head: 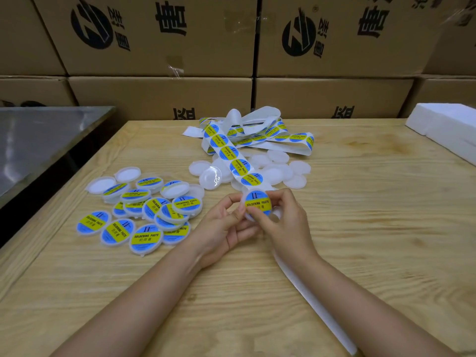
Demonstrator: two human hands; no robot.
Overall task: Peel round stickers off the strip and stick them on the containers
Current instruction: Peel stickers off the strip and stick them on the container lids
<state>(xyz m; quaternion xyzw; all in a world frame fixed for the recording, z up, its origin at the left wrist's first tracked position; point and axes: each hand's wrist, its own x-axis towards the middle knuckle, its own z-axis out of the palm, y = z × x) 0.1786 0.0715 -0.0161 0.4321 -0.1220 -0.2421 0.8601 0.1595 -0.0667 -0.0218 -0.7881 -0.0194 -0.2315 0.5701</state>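
Both forearms come in from the bottom edge and meet mid-table over the wooden table (386, 228). Left hand (224, 228) is palm up, fingers curled under the container (247, 217), thumb tip at its left edge, so it grips it. Right hand (286, 222) holds the same container from the right side, fingers curled round the rim, thumb on the lower part of the sticker (258, 202). That sticker is blue and yellow, reads SOLDERING PASTE, and sits on the container's top face, tilted toward the camera. Sticker strip (237, 161) runs from just beyond the hands away to a loose tangle further back, round stickers in a row on it. Bare backing strip (309, 297) trails under the right forearm toward the camera. Labelled containers (144, 212) lie in an overlapping heap left of the left hand, a few in the heap showing plain white. Unlabelled containers (283, 171) are spread just beyond both hands, partly under the strip. Cardboard boxes (159, 34) are stacked behind the table. White foam block (448, 124) is far right of the right hand, metal surface (38, 135) far left of the left hand.
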